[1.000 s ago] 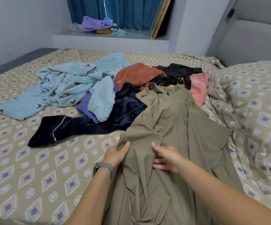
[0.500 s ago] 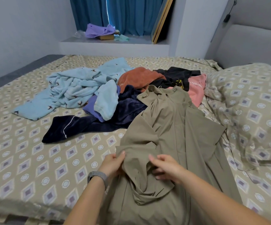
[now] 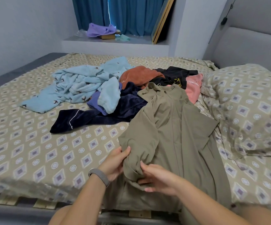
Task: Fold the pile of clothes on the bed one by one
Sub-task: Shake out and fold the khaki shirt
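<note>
Olive shirt on bed, sleeve (bunched) in both hands' grip

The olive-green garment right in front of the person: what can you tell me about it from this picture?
The olive-green garment looks like a thin, smooth woven jacket or shirt with a collar at its far end. It lies lengthwise on the patterned bed sheet, its near end hanging over the bed's edge and its far end overlapping the pile of clothes. One sleeve is folded across the front. The left hand and right hand grip that sleeve's bunched end.
</note>
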### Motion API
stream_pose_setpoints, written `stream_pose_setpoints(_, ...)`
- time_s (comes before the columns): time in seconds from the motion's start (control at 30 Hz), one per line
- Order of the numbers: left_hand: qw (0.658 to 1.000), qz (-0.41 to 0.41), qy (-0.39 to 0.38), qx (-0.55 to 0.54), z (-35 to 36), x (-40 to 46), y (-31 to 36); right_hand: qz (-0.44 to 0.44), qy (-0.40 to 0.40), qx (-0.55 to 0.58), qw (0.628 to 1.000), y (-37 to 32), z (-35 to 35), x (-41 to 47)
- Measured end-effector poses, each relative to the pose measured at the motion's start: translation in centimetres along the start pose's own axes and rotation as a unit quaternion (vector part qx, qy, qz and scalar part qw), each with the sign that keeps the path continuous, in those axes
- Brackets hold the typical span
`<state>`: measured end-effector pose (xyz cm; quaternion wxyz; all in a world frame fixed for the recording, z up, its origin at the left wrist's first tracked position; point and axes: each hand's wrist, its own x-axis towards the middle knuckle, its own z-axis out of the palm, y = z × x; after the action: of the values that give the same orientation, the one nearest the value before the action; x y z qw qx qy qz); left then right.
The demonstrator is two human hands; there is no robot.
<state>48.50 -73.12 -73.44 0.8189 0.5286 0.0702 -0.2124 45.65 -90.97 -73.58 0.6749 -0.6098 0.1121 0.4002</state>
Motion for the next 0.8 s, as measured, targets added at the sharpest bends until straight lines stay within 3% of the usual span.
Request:
stream_pose_setpoints(0.1, 0.999, 0.009, 0.004, -0.053, -0.1, -0.1, 0.5, 0.016, -0.078, 0.053, 0.995, -1.1, 0.5, -0.9)
stream_pose_setpoints(0.23, 0.977, 0.027, 0.087, 0.195, -0.6, 0.5, 0.4, 0.055, -0.069, -0.091, 0.992, -1.6, 0.9, -0.8)
stream_pose_setpoints(0.33, 0.96, 0.037, 0.087, 0.265, -0.7, 1.2, -0.2, 0.027, -0.01, -0.062, 0.998, -0.9, 1.1, 0.3)
stream_pose_setpoints(0.43, 0.968, 0.036, 0.066, 0.241, -0.7, 1.7, -0.5, -0.036, 0.124, -0.017, 0.991, 0.1, 0.6, 2.4)
stream_pose_setpoints(0.53, 0.98, 0.04, 0.023, 0.191, -0.9, 2.3, -0.7, -0.048, 0.188, 0.089, 0.977, 0.1, 0.2, 3.8)
stream_pose_setpoints(0.63, 0.994, 0.046, 0.001, 0.098, -0.8, 2.4, -0.5, -0.023, 0.171, 0.168, 0.971, -0.2, 0.1, 4.3)
stream_pose_setpoints(0.8, 0.998, 0.046, 0.009, -0.046, -1.7, 3.6, -0.3, -0.039, 0.059, 0.23, 0.971, -0.6, -0.2, 4.6)
